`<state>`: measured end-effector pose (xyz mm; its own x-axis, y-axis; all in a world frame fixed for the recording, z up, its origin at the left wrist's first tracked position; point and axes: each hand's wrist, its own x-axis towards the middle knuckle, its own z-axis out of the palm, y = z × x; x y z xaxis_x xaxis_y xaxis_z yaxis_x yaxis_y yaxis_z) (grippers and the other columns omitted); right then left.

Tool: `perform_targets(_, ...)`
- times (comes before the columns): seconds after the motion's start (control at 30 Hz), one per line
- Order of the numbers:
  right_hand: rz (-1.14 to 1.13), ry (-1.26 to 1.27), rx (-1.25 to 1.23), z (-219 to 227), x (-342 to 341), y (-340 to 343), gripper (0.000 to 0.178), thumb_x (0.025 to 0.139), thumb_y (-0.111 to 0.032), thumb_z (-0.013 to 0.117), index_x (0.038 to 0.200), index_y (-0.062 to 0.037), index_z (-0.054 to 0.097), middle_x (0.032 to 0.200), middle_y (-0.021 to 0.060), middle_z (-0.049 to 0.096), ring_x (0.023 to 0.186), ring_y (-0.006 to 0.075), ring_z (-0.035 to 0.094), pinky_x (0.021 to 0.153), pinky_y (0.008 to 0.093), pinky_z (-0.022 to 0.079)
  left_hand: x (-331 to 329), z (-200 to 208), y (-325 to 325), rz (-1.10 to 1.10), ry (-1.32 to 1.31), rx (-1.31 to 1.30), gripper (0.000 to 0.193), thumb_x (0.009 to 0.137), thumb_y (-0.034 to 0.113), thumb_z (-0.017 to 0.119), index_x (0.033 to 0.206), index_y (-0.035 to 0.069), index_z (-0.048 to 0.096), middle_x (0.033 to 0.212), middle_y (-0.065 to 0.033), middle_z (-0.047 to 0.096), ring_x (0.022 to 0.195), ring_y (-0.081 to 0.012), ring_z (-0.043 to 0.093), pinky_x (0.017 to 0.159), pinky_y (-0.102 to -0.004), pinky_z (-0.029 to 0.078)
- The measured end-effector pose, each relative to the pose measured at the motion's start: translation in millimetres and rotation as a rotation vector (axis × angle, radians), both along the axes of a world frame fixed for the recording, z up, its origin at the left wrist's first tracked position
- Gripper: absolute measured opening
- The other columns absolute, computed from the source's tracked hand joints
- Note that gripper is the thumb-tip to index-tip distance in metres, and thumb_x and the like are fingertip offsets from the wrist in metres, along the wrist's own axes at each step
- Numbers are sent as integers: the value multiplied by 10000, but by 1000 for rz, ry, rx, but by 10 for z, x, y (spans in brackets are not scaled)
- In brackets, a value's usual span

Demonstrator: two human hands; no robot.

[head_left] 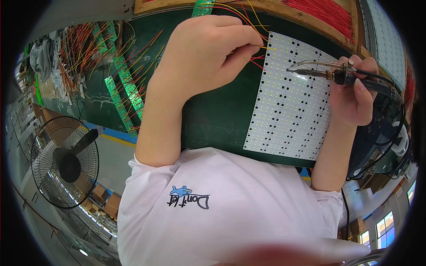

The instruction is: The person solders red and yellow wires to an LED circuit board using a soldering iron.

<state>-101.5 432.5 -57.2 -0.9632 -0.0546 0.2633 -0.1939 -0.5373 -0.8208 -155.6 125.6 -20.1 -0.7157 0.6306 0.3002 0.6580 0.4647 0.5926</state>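
Here's the panel, front and centre, lying on the green tabletop right between the two arms. And what a look it has: a flat white sheet, packed from edge to edge with rows of tiny pale-yellow squares, black round spots scattered among them in steady lines. A bright glare sits just under the tip of the iron, and the sides bow with the lens.

Over to the left grip: thumb and forefinger are pressed together, pinching a yellow wire at the panel's upper left edge, the wire's end reaching over the white. Two red wires show just below those fingertips, running to the same edge.

And the right grip! Fingers curl firmly round the iron's dark handle, thumb laid against it. The metal tip points left over the panel's upper half, a thin curved tube riding alongside; whether the tip touches the surface, I cannot tell.

Around them, green strips trailing red and yellow wires lie on the left, a wooden tray at the far edge carries a red bundle, and a black fan stands lower left.
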Motion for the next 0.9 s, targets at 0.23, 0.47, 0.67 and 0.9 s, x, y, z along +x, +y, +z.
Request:
perform_targets(0.23,-110,-109,81,95,78,-141,196,899,13,599,1086,17,539,943,130,625,793,129,585,679,232,476,13,39,18,28,46,-72,104,801,56,767,886,78,712,735,-50,646,664,-225,659,577,-324,506)
perform_targets(0.47,-126,-111,200,36,81,-160,257,898,17,691,1128,4,578,993,113,672,750,130,615,598,253,488,28,-14,23,87,50,-74,106,792,56,771,857,75,689,733,-43,643,643,-208,670,567,-316,506)
perform_targets(0.67,-149,-111,239,55,70,-217,253,894,11,706,1115,10,584,946,122,676,677,141,604,581,257,465,42,-6,51,98,35,-102,102,795,48,768,858,73,691,758,-39,665,638,-180,687,563,-293,514)
perform_targets(0.9,-168,-125,237,59,65,-204,241,893,2,706,1103,13,589,926,128,678,668,144,609,578,258,478,38,-30,43,124,-36,-41,98,804,44,764,864,74,693,757,-36,664,644,-166,696,576,-272,528)
